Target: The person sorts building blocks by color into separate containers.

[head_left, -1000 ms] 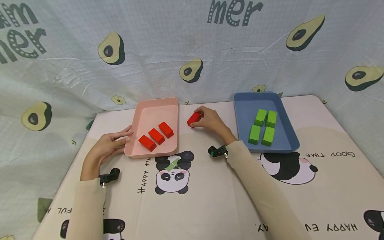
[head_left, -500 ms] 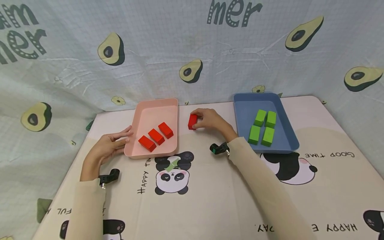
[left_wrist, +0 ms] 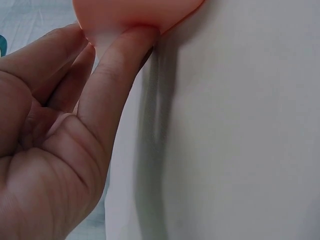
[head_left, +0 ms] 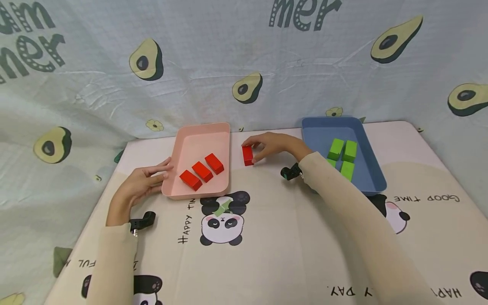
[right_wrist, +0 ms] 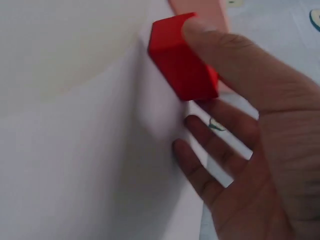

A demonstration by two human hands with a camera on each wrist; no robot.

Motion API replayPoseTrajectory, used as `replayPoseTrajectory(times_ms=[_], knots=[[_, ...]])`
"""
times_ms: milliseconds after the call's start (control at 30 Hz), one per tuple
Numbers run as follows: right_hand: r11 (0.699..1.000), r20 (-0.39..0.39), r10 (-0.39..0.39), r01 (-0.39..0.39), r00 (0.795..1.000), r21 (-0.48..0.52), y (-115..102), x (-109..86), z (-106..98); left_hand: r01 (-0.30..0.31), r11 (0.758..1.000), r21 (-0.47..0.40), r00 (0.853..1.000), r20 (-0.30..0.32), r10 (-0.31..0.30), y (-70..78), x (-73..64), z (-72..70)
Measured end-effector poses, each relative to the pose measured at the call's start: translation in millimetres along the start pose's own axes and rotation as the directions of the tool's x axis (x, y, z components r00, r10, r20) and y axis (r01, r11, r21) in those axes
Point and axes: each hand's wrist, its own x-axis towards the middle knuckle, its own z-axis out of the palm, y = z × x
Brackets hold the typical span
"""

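My right hand (head_left: 272,143) pinches a red block (head_left: 247,156) between thumb and fingers, just right of the pink tray (head_left: 202,131). The right wrist view shows the thumb on the near side of the red block (right_wrist: 182,62); its other fingers are spread below, and a shadow lies on the table beneath. My left hand (head_left: 142,182) touches the left side of the pink tray with thumb and fingers stretched out. Up close, thumb and fingertips meet the tray's outer wall (left_wrist: 130,12). Three red blocks (head_left: 202,171) lie in a slanting row inside the pink tray.
A blue tray (head_left: 371,169) stands at the back right with several green blocks (head_left: 349,151) in it, partly hidden by my right forearm. Behind the table hangs an avocado-print curtain (head_left: 206,51). A panda-print cover (head_left: 236,271) lies over the table.
The red block in my right hand has turned from slanted to nearly lengthwise, and the right wrist has swung outward to the right. The left hand stays at the pink tray. The head view shifted slightly.
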Motion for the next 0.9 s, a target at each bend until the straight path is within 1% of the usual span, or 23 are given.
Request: replayPoseTrajectory(times_ms=[167,333,567,667,800,900], knots=[[0.999,-0.016,-0.053,0.053,0.998,0.013,5.4,6.8,3.0,0.013,1.0,0.004,1.0,-0.008,-0.013,1.8,1.3,0.0],[0.997,-0.019,-0.069,0.069,0.997,0.024,6.2,11.4,7.0,0.026,1.0,0.002,1.0,-0.011,-0.026,2.6,1.3,1.5],[0.995,-0.036,-0.067,0.07,0.997,0.076,9.0,12.1,8.6,0.029,0.999,-0.013,1.0,-0.001,-0.029,3.1,1.7,1.4],[0.994,-0.044,-0.075,0.078,0.996,0.079,11.1,13.8,10.2,0.034,0.999,-0.025,0.999,-0.008,-0.034,2.8,1.3,0.9],[0.997,-0.05,-0.053,0.055,0.997,0.052,12.8,14.6,11.4,0.031,0.999,-0.038,0.999,-0.007,-0.031,2.0,0.8,0.5],[0.998,-0.056,-0.024,0.027,0.998,0.052,12.8,14.3,11.5,0.025,0.999,-0.037,1.0,-0.003,-0.026,1.8,0.5,0.6]])
